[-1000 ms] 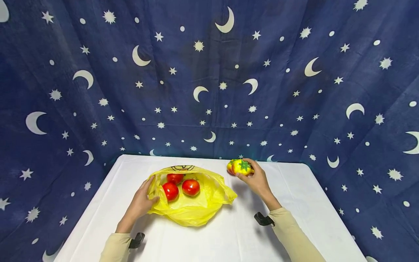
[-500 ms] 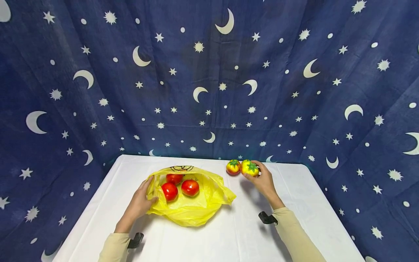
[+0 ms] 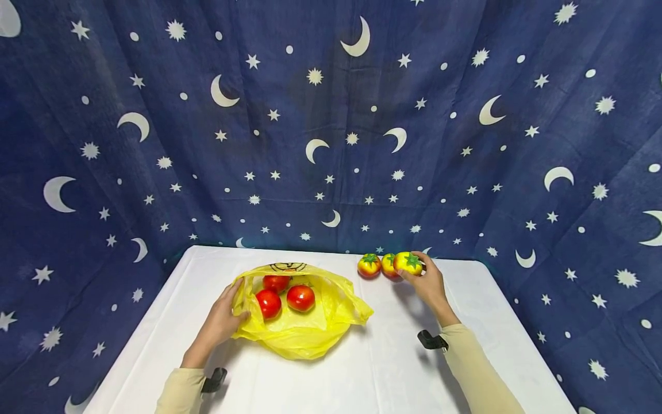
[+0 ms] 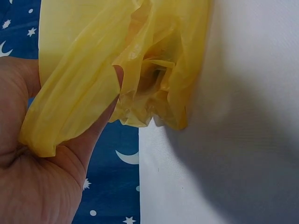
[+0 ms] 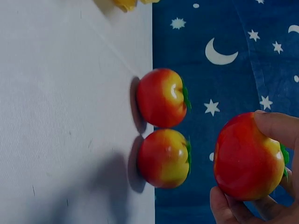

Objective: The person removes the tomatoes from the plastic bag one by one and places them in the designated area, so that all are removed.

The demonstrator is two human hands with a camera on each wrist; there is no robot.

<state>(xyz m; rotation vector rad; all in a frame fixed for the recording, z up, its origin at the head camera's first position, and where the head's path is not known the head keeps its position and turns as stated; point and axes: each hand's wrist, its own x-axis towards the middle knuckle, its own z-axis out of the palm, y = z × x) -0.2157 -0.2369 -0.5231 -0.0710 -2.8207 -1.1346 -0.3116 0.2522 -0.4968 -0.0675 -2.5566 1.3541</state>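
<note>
My right hand (image 3: 429, 282) grips a red-and-yellow tomato (image 5: 250, 156) with a green leafy top, thumb on one side and fingers on the other, held up off the table. Two similar tomatoes, one at the left (image 3: 369, 266) and one beside it (image 3: 389, 267), sit in a row near the table's far edge. My left hand (image 3: 222, 316) holds the side of a yellow plastic bag (image 3: 310, 342), its rim lying between thumb and fingers in the left wrist view. Inside the gaping bag lie three red tomatoes (image 3: 301, 298).
A white cloth covers the table (image 3: 331, 385). Behind it and at both sides hangs a dark blue curtain (image 3: 289, 115) with moons and stars. The bag's loose right end (image 3: 357, 310) points toward the row of tomatoes.
My right hand has moved to the right with its tomato, bringing the two tomatoes standing on the table into view. My left hand and the bag stay almost where they were.
</note>
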